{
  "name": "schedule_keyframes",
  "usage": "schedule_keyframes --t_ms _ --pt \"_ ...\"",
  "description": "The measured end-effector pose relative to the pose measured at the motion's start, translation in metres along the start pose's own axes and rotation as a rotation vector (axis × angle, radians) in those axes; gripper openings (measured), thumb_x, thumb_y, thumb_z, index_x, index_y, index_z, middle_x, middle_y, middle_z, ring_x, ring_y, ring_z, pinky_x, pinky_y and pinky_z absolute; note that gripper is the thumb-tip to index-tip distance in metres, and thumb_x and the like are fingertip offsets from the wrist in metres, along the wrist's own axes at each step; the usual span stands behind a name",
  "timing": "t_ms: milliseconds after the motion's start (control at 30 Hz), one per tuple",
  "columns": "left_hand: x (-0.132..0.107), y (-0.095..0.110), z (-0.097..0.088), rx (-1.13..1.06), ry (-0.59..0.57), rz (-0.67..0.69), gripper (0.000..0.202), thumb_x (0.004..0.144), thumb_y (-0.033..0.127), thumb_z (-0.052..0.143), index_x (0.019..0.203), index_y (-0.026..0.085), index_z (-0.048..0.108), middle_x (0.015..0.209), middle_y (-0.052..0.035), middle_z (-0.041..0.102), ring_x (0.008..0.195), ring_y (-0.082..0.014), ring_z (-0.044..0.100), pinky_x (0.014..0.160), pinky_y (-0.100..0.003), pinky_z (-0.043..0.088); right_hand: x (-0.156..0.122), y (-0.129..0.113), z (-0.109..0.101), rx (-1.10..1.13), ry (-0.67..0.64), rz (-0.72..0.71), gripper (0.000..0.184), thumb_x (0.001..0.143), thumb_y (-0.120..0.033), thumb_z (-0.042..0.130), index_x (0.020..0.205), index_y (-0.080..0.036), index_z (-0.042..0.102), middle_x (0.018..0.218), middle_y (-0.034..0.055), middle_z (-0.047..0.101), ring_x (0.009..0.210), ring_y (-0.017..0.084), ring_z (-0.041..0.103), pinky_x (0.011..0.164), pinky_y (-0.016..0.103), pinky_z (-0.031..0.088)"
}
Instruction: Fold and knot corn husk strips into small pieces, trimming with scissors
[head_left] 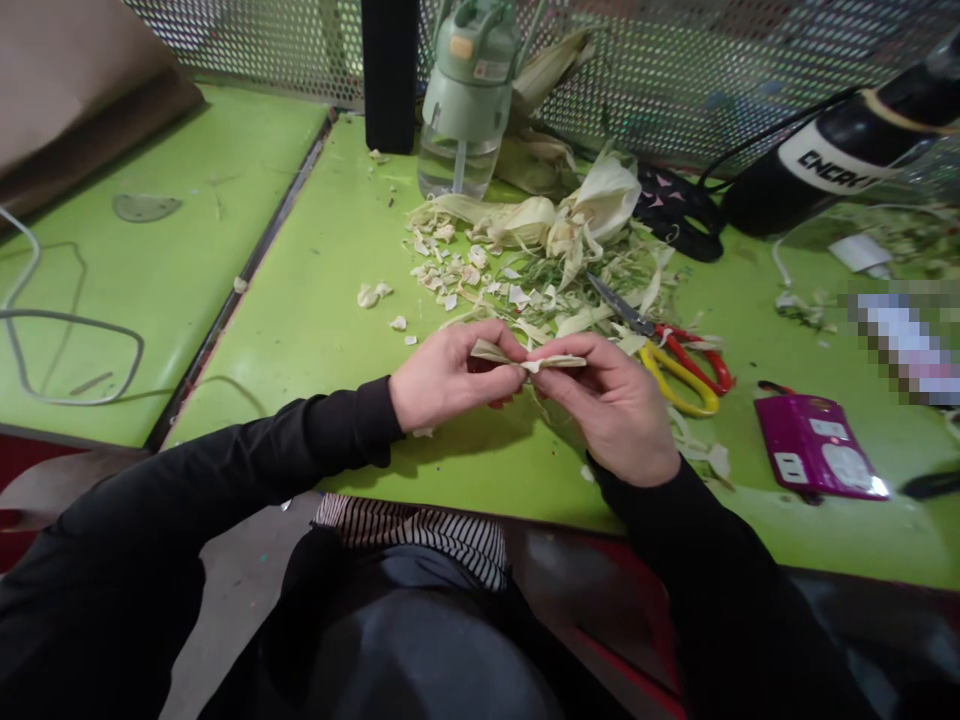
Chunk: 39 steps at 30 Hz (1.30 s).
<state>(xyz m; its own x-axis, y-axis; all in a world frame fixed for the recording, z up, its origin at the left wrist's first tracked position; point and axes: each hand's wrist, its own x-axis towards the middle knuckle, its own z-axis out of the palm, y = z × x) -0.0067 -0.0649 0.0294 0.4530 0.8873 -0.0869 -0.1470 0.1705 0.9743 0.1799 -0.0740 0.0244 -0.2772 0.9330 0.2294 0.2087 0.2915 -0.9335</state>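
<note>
Between my two hands, just above the green table [255, 365], is a small strip of pale corn husk [555, 363]. My left hand [457, 375] pinches one end of it with thumb and forefinger. At the other end, my right hand [619, 405] grips the folded husk the same way. Behind my hands lie whole dried corn husks [517, 222] and a scatter of cut husk bits [450, 270], with thin green shreds among them. Scissors [679, 365] with red and yellow handles rest beside my right hand, their blades partly among the scraps.
A pale green water bottle [469, 110] stands at the back against a perforated metal screen [262, 40]. A dark bottle [832, 150] leans at the right. Nearer are a purple card holder [817, 447] and a white charger [860, 253]. A grey cable [75, 402] loops at the left.
</note>
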Motion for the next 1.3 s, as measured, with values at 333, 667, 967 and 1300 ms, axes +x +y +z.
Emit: schedule_keyframes --t_ms 333,667,967,1300 --pt "0.002 0.004 0.005 -0.334 0.073 -0.244 0.013 0.09 0.008 0.06 0.08 0.013 0.054 0.06 0.003 0.065 0.051 -0.0043 0.061 0.056 -0.016 0.05 -0.003 0.007 0.003 -0.403 0.189 -0.365 0.008 0.087 -0.02 0.073 0.093 -0.025 0.071 0.09 0.0012 0.073 0.079 0.015 0.068 0.072 0.029 0.056" --pt "0.006 0.0 -0.001 0.077 0.154 0.07 0.017 0.079 0.006 0.07 0.077 0.013 0.055 0.064 0.0055 0.059 0.053 -0.0033 0.053 0.055 -0.017 0.046 0.001 0.01 0.0 -0.482 0.157 -0.457 0.013 0.088 -0.018 0.071 0.095 -0.028 0.074 0.091 0.0006 0.073 0.086 0.017 0.07 0.077 0.032 0.056" --pt "0.007 -0.001 0.0 0.002 0.136 -0.007 0.016 0.079 0.008 0.073 0.084 0.012 0.058 0.065 0.0061 0.054 0.055 -0.0048 0.05 0.053 -0.019 0.045 0.0 0.006 0.004 -0.487 0.199 -0.417 0.011 0.088 -0.021 0.072 0.094 -0.029 0.074 0.091 0.0014 0.074 0.081 0.018 0.069 0.073 0.034 0.056" --pt "0.002 -0.001 0.005 -0.026 0.079 -0.01 0.019 0.078 0.003 0.071 0.083 0.012 0.056 0.069 0.0059 0.053 0.059 -0.0027 0.047 0.052 -0.014 0.04 0.0 0.007 0.007 -0.388 0.251 -0.264 0.012 0.084 -0.033 0.077 0.088 -0.024 0.069 0.093 0.0021 0.066 0.076 0.015 0.063 0.064 0.028 0.056"
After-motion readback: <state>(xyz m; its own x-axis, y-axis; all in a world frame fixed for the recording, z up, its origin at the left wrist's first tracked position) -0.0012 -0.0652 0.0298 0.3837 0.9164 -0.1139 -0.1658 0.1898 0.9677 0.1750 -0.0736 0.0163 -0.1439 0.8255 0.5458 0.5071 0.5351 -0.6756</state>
